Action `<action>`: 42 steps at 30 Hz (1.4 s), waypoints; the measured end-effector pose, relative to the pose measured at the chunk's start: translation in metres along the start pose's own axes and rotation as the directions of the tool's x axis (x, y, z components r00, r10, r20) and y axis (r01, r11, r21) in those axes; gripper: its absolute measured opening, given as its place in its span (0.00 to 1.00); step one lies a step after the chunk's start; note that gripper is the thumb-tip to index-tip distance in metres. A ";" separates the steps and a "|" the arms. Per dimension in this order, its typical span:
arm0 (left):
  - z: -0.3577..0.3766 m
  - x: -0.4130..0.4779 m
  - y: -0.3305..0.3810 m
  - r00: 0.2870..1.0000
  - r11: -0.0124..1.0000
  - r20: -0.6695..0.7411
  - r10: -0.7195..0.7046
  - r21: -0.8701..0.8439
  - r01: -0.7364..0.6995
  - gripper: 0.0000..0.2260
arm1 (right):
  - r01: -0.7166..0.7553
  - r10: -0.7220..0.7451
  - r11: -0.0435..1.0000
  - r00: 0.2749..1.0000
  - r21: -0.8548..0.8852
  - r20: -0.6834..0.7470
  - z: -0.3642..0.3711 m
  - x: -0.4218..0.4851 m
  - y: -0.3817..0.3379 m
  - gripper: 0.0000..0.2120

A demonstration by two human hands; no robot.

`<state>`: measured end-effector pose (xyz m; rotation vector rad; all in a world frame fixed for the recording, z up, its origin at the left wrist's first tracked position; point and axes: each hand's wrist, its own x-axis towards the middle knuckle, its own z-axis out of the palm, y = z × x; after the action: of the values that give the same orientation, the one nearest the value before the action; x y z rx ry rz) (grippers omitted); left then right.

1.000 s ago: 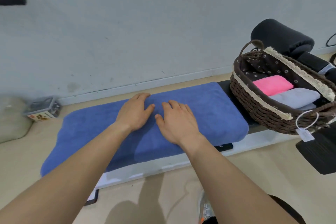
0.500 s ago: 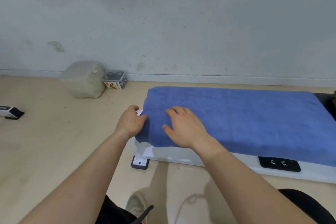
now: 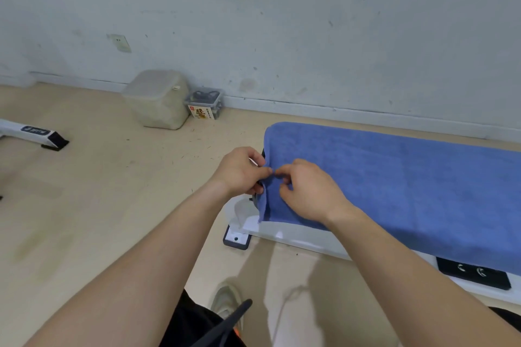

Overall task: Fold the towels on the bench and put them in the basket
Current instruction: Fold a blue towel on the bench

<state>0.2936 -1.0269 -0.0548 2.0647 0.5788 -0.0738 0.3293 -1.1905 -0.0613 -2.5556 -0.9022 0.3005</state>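
Large blue terry-cloth towel (image 3: 394, 191): spread flat along the low white-framed bench (image 3: 296, 237), covering the top. Its near long edge hangs over the front and its left end drapes over the bench end. Nap is even, with only faint creases. A small raised ridge sits at the left end edge, where both hands meet.

Left hand (image 3: 239, 172): fingers curled, pinching that edge from the outside. Right hand (image 3: 307, 191): thumb and forefinger pinch the same ridge from the towel side, other fingers curled.
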 end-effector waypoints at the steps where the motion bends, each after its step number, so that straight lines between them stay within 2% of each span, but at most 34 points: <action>1: 0.001 -0.002 0.002 1.000 1.000 0.015 0.010 -0.030 -0.010 0.07 | -0.007 0.007 0.999 1.000 0.045 -0.010 0.000 -0.001 -0.002 0.16; 4: 0.006 -0.004 0.007 0.999 0.996 0.022 0.029 -0.089 -0.027 0.05 | -0.047 0.050 0.989 0.999 0.142 -0.021 0.000 -0.001 -0.005 0.10; 6: 0.008 -0.005 0.009 0.999 0.995 0.016 0.032 -0.097 -0.030 0.02 | -0.074 0.079 0.985 0.997 0.155 -0.023 0.000 -0.002 -0.006 0.14; 8: 0.010 -0.005 0.012 0.999 0.996 0.040 0.021 -0.091 -0.017 0.04 | -0.085 0.090 0.987 0.995 0.140 -0.031 0.000 -0.003 -0.004 0.15; 10: 0.011 -0.004 0.017 0.999 0.998 0.048 0.009 -0.064 -0.006 0.08 | -0.093 0.098 0.990 0.994 0.108 -0.045 -0.001 -0.005 -0.002 0.09; 11: 0.012 -0.001 0.019 1.000 0.999 0.016 0.007 -0.042 -0.007 0.09 | -0.099 0.104 0.990 0.993 0.105 -0.050 -0.002 -0.005 -0.001 0.07; 14: 0.012 0.026 0.024 0.990 0.999 -0.137 0.014 0.045 -0.008 0.12 | -0.088 0.094 0.989 0.994 0.121 -0.048 -0.003 -0.008 0.001 0.08; 18: 0.011 0.078 0.033 0.979 0.983 -0.203 -0.002 0.181 0.039 0.13 | -0.017 0.019 0.993 1.000 0.118 -0.011 -0.001 -0.009 0.000 0.10; 22: 0.016 0.124 0.045 0.985 0.963 -0.155 -0.082 0.242 0.119 0.23 | 0.024 -0.024 0.995 1.000 0.094 -0.003 0.005 -0.007 0.001 0.08; 25: 0.024 0.146 0.053 0.990 0.960 -0.077 -0.119 0.245 0.134 0.20 | 0.049 -0.049 0.997 0.999 0.053 0.006 0.008 -0.006 0.000 0.02; 28: 0.024 0.160 0.059 0.993 0.959 -0.087 -0.077 0.268 0.098 0.10 | 0.087 -0.087 0.996 0.996 0.019 0.023 0.007 -0.006 -0.001 0.03; 31: 0.020 0.162 0.066 0.991 0.930 -0.132 0.023 0.368 0.028 0.03 | 0.101 -0.101 0.995 0.994 0.000 0.039 0.004 -0.008 0.000 0.07; 34: 0.017 0.160 0.071 0.982 0.942 -0.167 0.084 0.336 -0.024 0.08 | 0.090 -0.093 0.994 0.995 0.069 0.037 0.000 -0.010 0.003 0.06; 36: 0.015 0.157 0.074 0.976 0.965 -0.194 0.103 0.256 -0.051 0.12 | 0.067 -0.070 0.989 0.997 0.131 0.022 -0.005 -0.013 0.006 0.01; 38: 0.014 0.152 0.082 0.961 0.968 -0.223 0.161 0.225 -0.110 0.12 | 0.031 -0.030 0.986 1.000 0.165 -0.008 -0.012 -0.018 0.011 0.04; 42: 0.021 0.136 0.106 0.923 0.910 -0.218 0.317 0.343 -0.232 0.09 | -0.025 0.037 0.992 0.995 0.127 -0.090 -0.028 -0.033 0.027 0.01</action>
<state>0.4636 -1.0393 -0.0199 2.4695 0.4497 0.3070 0.3280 -1.2390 -0.0460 -2.4483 -0.7848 0.2387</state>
